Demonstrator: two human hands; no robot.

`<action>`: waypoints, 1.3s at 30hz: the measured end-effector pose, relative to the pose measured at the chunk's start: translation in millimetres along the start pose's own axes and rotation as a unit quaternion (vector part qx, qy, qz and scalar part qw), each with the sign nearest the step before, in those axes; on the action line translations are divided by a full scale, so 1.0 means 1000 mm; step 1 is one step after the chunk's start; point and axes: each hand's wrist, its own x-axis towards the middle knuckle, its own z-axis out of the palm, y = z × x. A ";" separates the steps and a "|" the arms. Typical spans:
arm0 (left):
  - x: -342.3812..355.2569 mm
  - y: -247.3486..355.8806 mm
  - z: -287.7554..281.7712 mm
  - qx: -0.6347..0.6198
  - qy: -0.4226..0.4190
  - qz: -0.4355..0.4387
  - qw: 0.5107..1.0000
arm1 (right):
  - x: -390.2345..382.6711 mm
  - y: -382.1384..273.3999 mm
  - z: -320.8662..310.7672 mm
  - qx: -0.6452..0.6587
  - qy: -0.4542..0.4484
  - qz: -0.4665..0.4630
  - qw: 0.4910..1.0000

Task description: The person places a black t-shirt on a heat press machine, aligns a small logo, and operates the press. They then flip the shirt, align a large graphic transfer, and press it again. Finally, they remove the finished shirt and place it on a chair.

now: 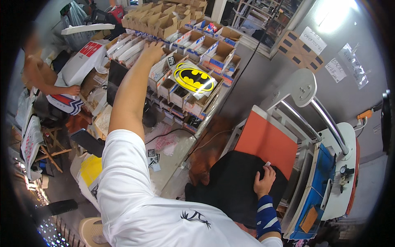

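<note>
My left arm stretches far forward, and my left hand (pixel 152 53) is over the cardboard compartments (pixel 131 47) on the far table. Its fingers bend down among the flat sheets there, and their tips are hidden. My right hand (pixel 264 182) rests on a black cloth (pixel 234 181), fingers stretched forward and thumb apart. Right at its fingertips lies a small white piece (pixel 267 164), perhaps a tag. The cloth drapes over the near part of an orange-red pad (pixel 267 138) on a press. A yellow-and-black bat emblem print (pixel 193 79) lies atop the boxes, right of my left hand.
The press's white arm (pixel 302 88) and chrome bars (pixel 331 125) rise at the right, beside a pressure gauge (pixel 343 169). A brown dog (pixel 201 168) is below the table. Another person (pixel 39 74) sits at far left near a white-covered machine (pixel 84 61). A plastic chair (pixel 88 230) stands lower left.
</note>
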 end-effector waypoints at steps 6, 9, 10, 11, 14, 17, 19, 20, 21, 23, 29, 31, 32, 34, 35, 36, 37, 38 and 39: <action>0.001 0.013 -0.054 -0.053 -0.049 -0.026 0.997 | -0.005 0.001 -0.002 0.000 0.009 0.010 1.000; 0.014 -0.018 -0.049 -0.164 -0.039 -0.050 0.984 | -0.004 -0.002 -0.002 0.007 0.005 0.013 1.000; 0.014 -0.027 -0.048 -0.194 -0.050 -0.054 0.978 | -0.003 -0.003 -0.002 0.007 0.006 0.012 1.000; 0.012 -0.034 -0.044 -0.203 -0.029 -0.028 0.978 | -0.004 -0.003 -0.002 0.000 0.000 0.014 1.000; 0.001 -0.041 -0.043 -0.237 -0.023 -0.080 0.968 | -0.005 -0.003 0.000 0.005 0.007 0.008 1.000; -0.014 -0.041 -0.046 -0.268 -0.016 -0.085 0.960 | -0.004 -0.002 -0.001 0.011 0.015 -0.001 1.000; -0.019 -0.042 -0.051 -0.238 0.051 -0.069 0.967 | -0.007 0.001 -0.002 0.010 0.010 0.008 1.000; -0.020 -0.043 -0.055 -0.223 0.085 -0.058 0.969 | -0.007 0.003 -0.002 0.009 0.009 0.015 1.000; -0.019 -0.043 -0.060 -0.200 0.117 -0.060 0.971 | -0.007 0.006 0.000 0.014 0.025 -0.003 1.000; -0.029 -0.036 -0.065 -0.256 0.156 -0.015 0.954 | 0.006 0.000 -0.012 0.010 0.016 -0.028 0.999; -0.251 0.211 -0.083 -0.689 0.036 0.030 0.723 | 0.008 0.010 -0.053 0.089 0.144 -0.039 0.985; -0.313 0.303 -0.067 -0.602 -0.096 0.167 0.775 | -0.025 0.000 -0.079 0.252 -0.021 0.098 0.963; -0.341 0.350 -0.063 -0.640 -0.200 0.103 0.735 | -0.041 -0.003 -0.083 0.334 -0.099 0.154 0.925; -0.382 0.414 -0.045 -0.651 -0.272 0.092 0.702 | -0.075 -0.012 -0.086 0.407 -0.184 0.178 0.877; -0.395 0.436 -0.045 -0.670 -0.327 0.071 0.663 | -0.087 -0.013 -0.085 0.439 -0.197 0.204 0.853; -0.402 0.450 -0.050 -0.654 -0.349 0.092 0.665 | -0.098 -0.013 -0.086 0.469 -0.213 0.232 0.825; -0.401 0.459 -0.061 -0.625 -0.358 0.113 0.684 | -0.102 -0.012 -0.086 0.467 -0.217 0.244 0.822; -0.397 0.466 -0.068 -0.595 -0.367 0.134 0.702 | -0.105 -0.007 -0.084 0.457 -0.216 0.247 0.827; -0.393 0.471 -0.068 -0.600 -0.350 0.137 0.706 | -0.103 -0.001 -0.082 0.448 -0.211 0.247 0.833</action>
